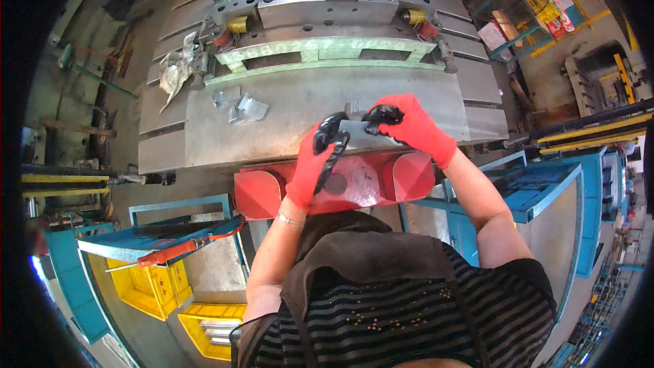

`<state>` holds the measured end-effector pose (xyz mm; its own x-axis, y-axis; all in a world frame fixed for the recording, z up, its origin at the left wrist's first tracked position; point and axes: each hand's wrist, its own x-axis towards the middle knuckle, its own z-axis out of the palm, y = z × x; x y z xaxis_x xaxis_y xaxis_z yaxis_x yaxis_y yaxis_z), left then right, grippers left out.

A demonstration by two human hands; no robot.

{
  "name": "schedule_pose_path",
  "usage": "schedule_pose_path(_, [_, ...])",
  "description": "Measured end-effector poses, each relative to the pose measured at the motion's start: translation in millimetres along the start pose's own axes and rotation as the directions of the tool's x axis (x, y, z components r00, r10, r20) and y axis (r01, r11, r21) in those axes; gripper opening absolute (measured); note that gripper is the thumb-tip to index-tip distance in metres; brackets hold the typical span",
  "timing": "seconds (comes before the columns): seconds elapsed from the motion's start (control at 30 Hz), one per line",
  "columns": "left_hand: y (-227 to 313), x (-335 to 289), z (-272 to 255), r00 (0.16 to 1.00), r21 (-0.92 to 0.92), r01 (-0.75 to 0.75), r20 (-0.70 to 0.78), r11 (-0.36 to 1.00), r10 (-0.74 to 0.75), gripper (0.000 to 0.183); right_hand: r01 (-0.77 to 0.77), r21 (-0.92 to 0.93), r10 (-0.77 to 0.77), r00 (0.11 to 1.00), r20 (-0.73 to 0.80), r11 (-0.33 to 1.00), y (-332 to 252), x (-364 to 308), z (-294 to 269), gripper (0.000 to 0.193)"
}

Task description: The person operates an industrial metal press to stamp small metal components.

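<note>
Press bed (327, 105) | left hand (315, 163) and right hand (409, 125), red-gloved, fingers clamped on one flat metal plate (357, 131) | loose metal pieces (244, 108) nearby

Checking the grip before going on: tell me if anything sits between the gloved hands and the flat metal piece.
Nothing visible does. The left hand and right hand both grip the flat metal piece directly, above the press table.
</note>
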<state>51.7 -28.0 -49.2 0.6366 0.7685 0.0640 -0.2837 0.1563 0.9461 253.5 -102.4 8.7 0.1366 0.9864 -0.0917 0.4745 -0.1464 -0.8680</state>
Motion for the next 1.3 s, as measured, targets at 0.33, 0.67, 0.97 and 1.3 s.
schedule_pose_path(0.33, [-13.8, -7.8, -10.3, 1.0, 0.178, -0.019, 0.003, 0.984, 0.019, 0.017, 0.317, -0.118, -0.319, 0.948, -0.004, 0.941, -13.6, -10.9, 8.1, 0.03])
schedule_pose_path(0.67, [-3.6, -23.2, -12.6, 0.995, 0.032, -0.011, -0.103, 0.999, 0.014, 0.01, 0.13, 0.127, -0.136, 0.99, 0.037, 0.983, -21.1, -10.6, 10.6, 0.028])
schedule_pose_path(0.97, [16.1, -31.1, 1.8, 0.99, 0.137, 0.079, -0.128, 0.987, -0.061, 0.017, 0.106, 0.178, -0.132, 0.981, 0.141, 0.978, -17.0, -0.1, 9.7, 0.023])
schedule_pose_path(1.3, [13.3, -9.8, 4.5, 0.967, 0.117, 0.067, -0.252, 0.991, -0.035, 0.013, 0.527, -0.693, -0.52, 0.816, 0.252, 0.491, -20.7, 3.7, 31.1, 0.064])
